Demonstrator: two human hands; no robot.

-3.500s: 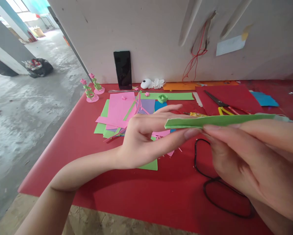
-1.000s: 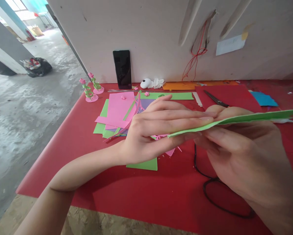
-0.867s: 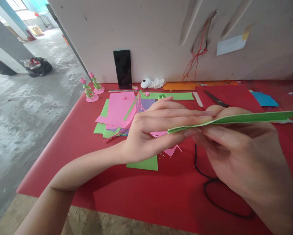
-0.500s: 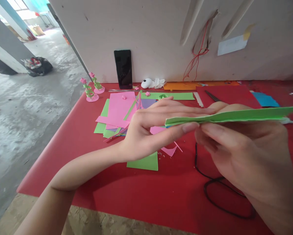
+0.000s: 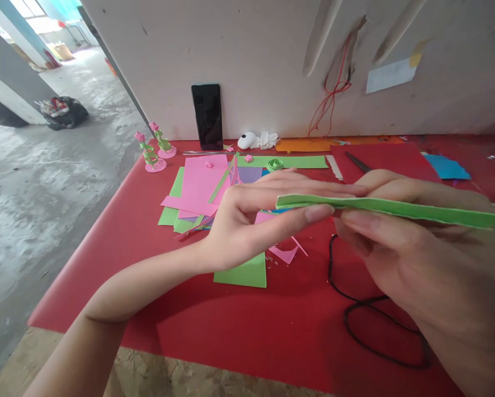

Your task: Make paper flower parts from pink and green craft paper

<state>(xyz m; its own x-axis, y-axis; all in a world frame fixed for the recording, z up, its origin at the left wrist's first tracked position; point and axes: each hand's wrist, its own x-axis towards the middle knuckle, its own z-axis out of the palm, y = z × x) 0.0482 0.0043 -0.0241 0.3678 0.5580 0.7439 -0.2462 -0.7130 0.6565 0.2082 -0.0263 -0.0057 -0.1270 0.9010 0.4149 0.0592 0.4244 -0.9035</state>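
A folded strip of green paper (image 5: 396,209) is held up in front of me, seen nearly edge-on. My left hand (image 5: 259,212) pinches its left part between thumb and fingers. Close beside that thumb, my right hand (image 5: 413,242) pinches the same paper, whose right end runs out past the hand. Below and behind the hands lie a pile of pink paper (image 5: 201,179) and green sheets, a green sheet (image 5: 247,273) and pink scraps (image 5: 286,252). Part of the pile is hidden by my left hand.
Two small paper flowers (image 5: 154,162) stand at the table's left back corner. A black phone (image 5: 208,117) leans on the white panel (image 5: 251,60). A green paper coil (image 5: 275,164) and scissors (image 5: 357,161) lie behind my hands. A black cord (image 5: 350,331) loops at right on the red table (image 5: 280,331).
The right end of the green paper has tipped downward, and my right hand has shifted slightly to the right. My left hand stays almost where it was, still pinching.
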